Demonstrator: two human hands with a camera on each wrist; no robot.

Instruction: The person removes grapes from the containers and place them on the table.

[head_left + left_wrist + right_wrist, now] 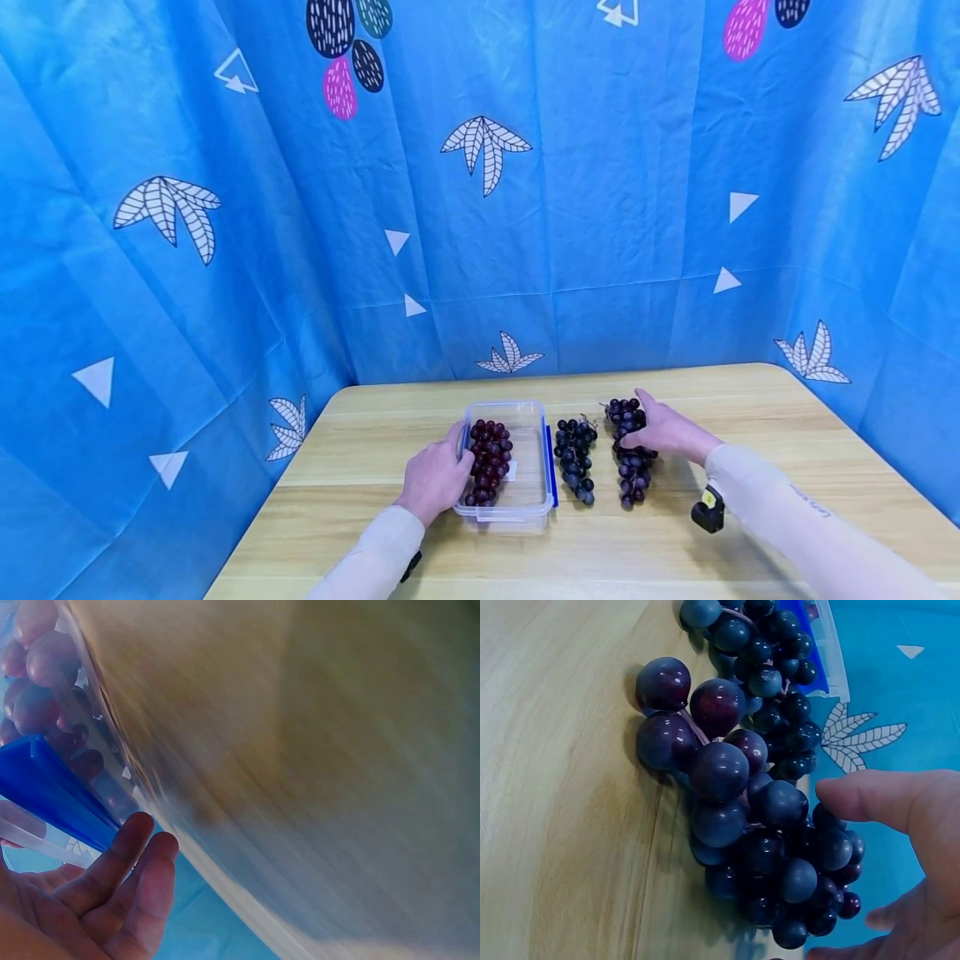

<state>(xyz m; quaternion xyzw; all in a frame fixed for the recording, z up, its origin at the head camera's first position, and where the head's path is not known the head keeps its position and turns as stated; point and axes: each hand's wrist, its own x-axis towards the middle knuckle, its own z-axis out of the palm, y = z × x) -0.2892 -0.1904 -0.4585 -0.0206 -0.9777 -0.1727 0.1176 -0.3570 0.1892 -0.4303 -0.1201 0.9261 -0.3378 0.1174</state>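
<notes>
My left hand [437, 475] grips the left wall of a clear plastic container [529, 467] with blue side latches. A bunch of red grapes [490, 458] lies inside, along that wall. In the left wrist view, the fingers [154, 900] lie beside a blue latch [52, 795]. Over a dark purple bunch of grapes [635, 483] on the right, my right hand [667, 429] spreads its thumb and fingers. The right wrist view has the thumb [862, 796] close by these grapes [718, 772]; whether it touches them I cannot tell.
Between the container and the right-hand bunch lies another bunch of blackish grapes [574, 458]. Everything rests on a light wooden table [360, 467]. A blue patterned curtain [600, 208] hangs behind the table and along both sides.
</notes>
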